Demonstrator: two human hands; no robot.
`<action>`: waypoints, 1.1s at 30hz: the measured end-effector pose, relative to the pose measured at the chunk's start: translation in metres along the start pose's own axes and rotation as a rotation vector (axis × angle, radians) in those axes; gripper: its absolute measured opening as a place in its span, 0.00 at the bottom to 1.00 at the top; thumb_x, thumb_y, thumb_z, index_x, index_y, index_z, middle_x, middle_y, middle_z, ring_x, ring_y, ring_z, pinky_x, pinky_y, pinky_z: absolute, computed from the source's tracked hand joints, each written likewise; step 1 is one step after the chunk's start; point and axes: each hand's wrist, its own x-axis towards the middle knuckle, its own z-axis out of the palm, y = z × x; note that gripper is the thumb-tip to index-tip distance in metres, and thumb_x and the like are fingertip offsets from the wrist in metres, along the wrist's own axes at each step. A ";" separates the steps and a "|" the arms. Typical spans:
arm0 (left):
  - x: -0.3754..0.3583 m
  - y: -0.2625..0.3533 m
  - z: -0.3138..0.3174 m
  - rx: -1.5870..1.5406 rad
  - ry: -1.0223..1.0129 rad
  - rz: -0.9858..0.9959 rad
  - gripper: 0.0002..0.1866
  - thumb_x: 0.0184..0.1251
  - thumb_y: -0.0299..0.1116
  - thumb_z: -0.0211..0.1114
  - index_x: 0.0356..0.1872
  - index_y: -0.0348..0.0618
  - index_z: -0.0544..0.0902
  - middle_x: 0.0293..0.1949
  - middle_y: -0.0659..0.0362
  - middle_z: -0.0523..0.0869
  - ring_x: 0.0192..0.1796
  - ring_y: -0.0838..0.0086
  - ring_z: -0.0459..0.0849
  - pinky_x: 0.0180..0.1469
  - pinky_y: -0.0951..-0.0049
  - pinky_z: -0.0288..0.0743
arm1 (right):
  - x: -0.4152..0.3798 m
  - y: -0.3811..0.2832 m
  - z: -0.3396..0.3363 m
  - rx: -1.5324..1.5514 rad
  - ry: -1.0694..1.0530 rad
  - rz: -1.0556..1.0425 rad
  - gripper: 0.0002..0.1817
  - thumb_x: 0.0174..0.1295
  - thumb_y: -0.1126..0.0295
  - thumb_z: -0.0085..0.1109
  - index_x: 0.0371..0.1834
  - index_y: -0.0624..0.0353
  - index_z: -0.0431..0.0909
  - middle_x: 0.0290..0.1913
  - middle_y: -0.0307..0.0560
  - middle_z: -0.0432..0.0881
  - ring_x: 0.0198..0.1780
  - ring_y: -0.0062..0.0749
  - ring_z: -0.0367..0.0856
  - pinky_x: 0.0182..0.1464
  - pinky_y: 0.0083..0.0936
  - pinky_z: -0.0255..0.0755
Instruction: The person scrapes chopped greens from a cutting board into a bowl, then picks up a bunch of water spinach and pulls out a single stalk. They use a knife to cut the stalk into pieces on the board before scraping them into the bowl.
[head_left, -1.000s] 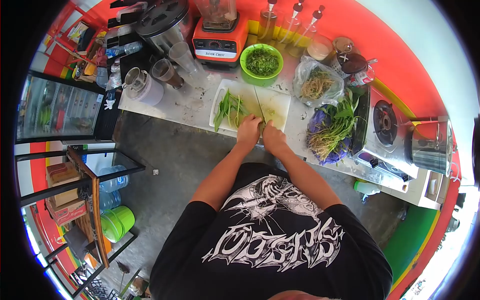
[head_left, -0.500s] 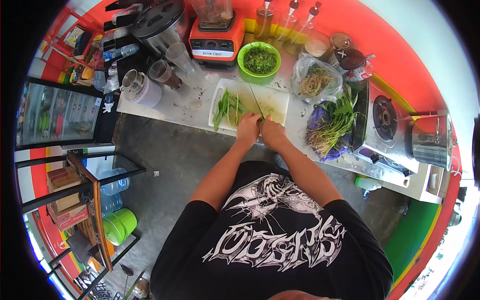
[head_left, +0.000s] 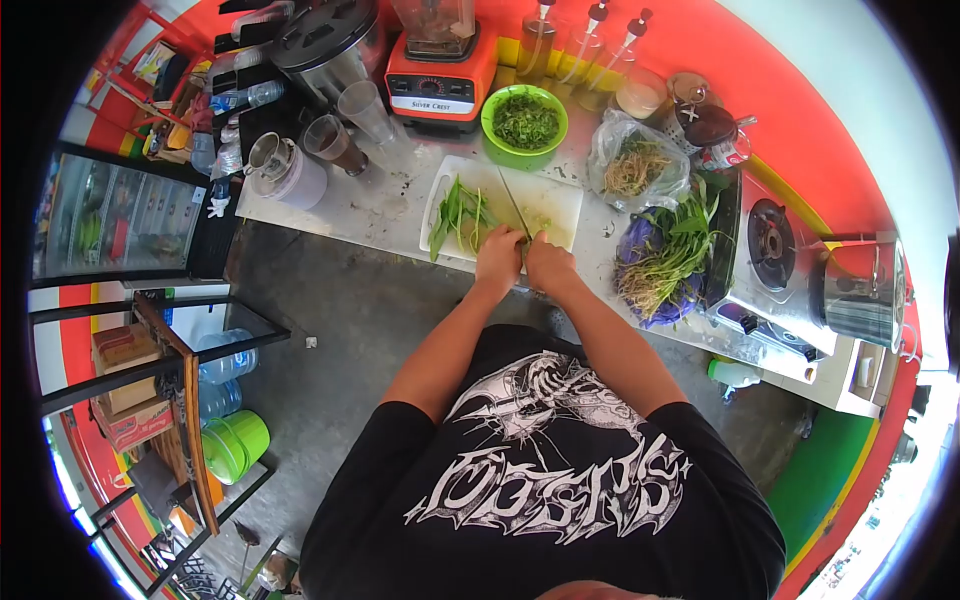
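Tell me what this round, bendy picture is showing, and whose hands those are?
A person wears a small camera on their head, so you look down over their black shirt at their own hands. The lens bends everything into a circle. The left hand presses a bunch of green leaves onto a white cutting board. The right hand holds a knife and cuts them. Behind the board sits a green bowl of chopped greens and an orange blender. To the right lie more leafy plants in a purple bag, beside a gas stove.
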 end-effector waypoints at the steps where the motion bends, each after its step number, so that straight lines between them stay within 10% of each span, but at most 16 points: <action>1: 0.000 -0.003 0.001 0.002 -0.001 0.002 0.06 0.65 0.23 0.62 0.37 0.43 0.86 0.40 0.50 0.83 0.47 0.50 0.83 0.49 0.51 0.78 | -0.001 0.001 -0.003 -0.025 -0.028 -0.017 0.22 0.67 0.68 0.59 0.59 0.66 0.64 0.53 0.69 0.86 0.57 0.60 0.86 0.59 0.47 0.80; 33: -0.009 -0.006 -0.006 -0.050 0.065 0.058 0.09 0.66 0.23 0.65 0.45 0.37 0.89 0.44 0.48 0.88 0.47 0.49 0.86 0.52 0.58 0.80 | 0.005 0.015 0.021 0.050 0.111 -0.052 0.22 0.71 0.63 0.56 0.59 0.67 0.65 0.50 0.67 0.87 0.55 0.60 0.87 0.57 0.47 0.81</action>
